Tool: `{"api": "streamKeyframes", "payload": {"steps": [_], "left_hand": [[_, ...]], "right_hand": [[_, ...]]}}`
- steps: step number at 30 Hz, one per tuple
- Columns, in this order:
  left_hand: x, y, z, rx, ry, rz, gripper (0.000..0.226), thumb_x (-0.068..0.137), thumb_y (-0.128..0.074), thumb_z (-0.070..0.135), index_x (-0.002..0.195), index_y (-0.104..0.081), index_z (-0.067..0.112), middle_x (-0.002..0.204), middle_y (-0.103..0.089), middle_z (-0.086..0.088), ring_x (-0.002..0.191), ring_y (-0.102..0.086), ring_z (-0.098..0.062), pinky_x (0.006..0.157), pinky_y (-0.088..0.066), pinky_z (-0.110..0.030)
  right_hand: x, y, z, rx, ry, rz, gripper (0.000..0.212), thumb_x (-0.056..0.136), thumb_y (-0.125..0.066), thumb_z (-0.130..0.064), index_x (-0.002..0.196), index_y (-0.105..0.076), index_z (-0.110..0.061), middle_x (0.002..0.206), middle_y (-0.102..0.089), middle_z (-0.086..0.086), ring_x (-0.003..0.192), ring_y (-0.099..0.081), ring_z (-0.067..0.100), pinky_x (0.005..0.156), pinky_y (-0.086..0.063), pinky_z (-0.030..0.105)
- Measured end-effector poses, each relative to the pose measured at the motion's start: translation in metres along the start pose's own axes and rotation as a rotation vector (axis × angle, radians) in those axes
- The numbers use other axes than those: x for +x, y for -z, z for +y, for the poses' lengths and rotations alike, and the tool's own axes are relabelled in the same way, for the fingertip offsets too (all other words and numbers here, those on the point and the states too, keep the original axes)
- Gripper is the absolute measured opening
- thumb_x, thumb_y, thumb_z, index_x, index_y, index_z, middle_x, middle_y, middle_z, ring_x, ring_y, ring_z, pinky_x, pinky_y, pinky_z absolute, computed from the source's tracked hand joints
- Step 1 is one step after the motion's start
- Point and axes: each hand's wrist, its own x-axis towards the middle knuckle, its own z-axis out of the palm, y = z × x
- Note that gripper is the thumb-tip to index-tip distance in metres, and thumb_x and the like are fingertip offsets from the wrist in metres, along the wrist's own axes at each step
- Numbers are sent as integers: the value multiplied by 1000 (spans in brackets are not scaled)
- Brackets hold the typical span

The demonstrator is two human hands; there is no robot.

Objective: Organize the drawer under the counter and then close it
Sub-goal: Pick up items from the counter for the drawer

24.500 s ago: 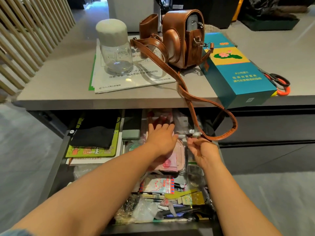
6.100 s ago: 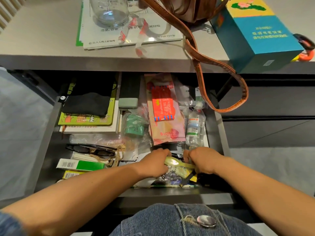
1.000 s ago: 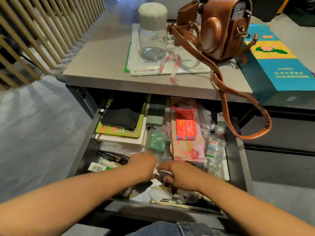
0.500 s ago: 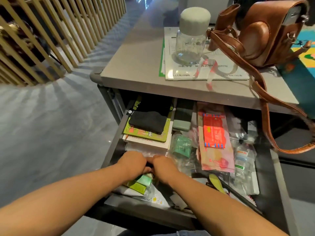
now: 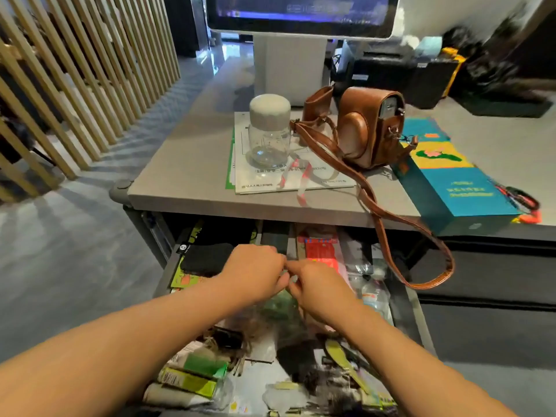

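Noted: left hand and right hand curl together, hold indeterminate; bagged green item beneath judged light, slippery: grip its top.

Monitor cropped at top, drawer rear hidden under counter, blurred orange thing, perhaps scissors

Soft, even room light brightens the tabletop, while the drawer beneath lies in its shadow, darkest at the back. Motion blur smears the left hand, the right hand and the upper right corner, and the wide lens splays the wooden slats at the left edge.
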Motion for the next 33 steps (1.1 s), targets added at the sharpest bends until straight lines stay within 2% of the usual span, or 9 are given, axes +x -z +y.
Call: {"api": "streamKeyframes", "payload": {"steps": [4, 7, 11, 14, 17, 22, 27, 30, 33], "left_hand": [[24, 25, 15, -139, 71, 144, 29, 91, -42, 42, 104, -57, 21, 104, -55, 0, 101, -55, -22, 67, -37, -30], [40, 38, 12, -298, 204, 438, 28, 83, -56, 34, 105, -50, 19, 110, -46, -1, 105, -45, -22, 77, -39, -31], [66, 53, -13, -507, 450, 645, 71, 81, -64, 25, 141, -27, 11, 147, -26, -11, 135, -25, -28, 111, -25, -37], [86, 58, -32, -729, 536, 647, 91, 83, -67, 25, 148, -8, 9, 156, -10, -12, 144, -12, -27, 117, -18, -39], [105, 61, -53, -942, 540, 639, 94, 80, -70, 17, 149, -7, 7, 156, -13, -13, 143, -16, -27, 116, -20, -36], [122, 57, -83, -1180, 480, 576, 92, 72, -76, 9, 146, -21, 14, 145, -40, -8, 131, -40, -24, 107, -35, -35], [112, 57, -84, -1138, 486, 593, 76, 69, -80, 17, 133, -39, 14, 130, -49, -7, 116, -49, -22, 88, -40, -25], [81, 60, -66, -1237, 398, 674, 77, 67, -81, 24, 131, -39, 20, 127, -50, 0, 108, -52, -13, 85, -43, -22], [35, 52, -40, -1353, 246, 637, 78, 59, -82, 38, 125, -40, 34, 122, -53, 13, 107, -54, 0, 82, -49, -16]], "right_hand": [[-4, 35, 17, 54, -29, 130, 33, 89, -48, -17, 118, -57, -26, 109, -65, 4, 99, -61, 27, 77, -48, 33], [4, 55, 20, 120, -18, 238, 37, 86, -52, -16, 122, -57, -23, 118, -64, 3, 110, -57, 24, 86, -46, 33], [38, 85, 5, 238, 22, 404, 45, 90, -49, -8, 135, -47, -16, 127, -58, 9, 117, -54, 23, 95, -39, 28], [67, 104, -10, 319, 45, 441, 44, 91, -45, -7, 135, -46, -11, 133, -54, 10, 121, -49, 24, 92, -34, 20], [97, 113, -15, 422, 3, 392, 46, 93, -45, -10, 138, -40, -12, 139, -48, 9, 127, -44, 23, 89, -27, 18], [131, 110, -14, 507, -64, 312, 62, 90, -43, -2, 147, -23, -18, 149, -34, 6, 135, -35, 23, 95, -28, 22], [118, 117, -17, 579, -8, 290, 56, 90, -52, -6, 142, -35, -19, 141, -45, 3, 125, -46, 17, 99, -37, 23], [76, 122, -20, 558, 77, 368, 54, 87, -61, -18, 138, -42, -21, 123, -51, -9, 103, -50, -3, 83, -40, 4], [13, 103, -13, 589, 90, 442, 56, 83, -66, -22, 134, -45, -32, 123, -49, -17, 112, -50, -1, 92, -44, 14]]}}
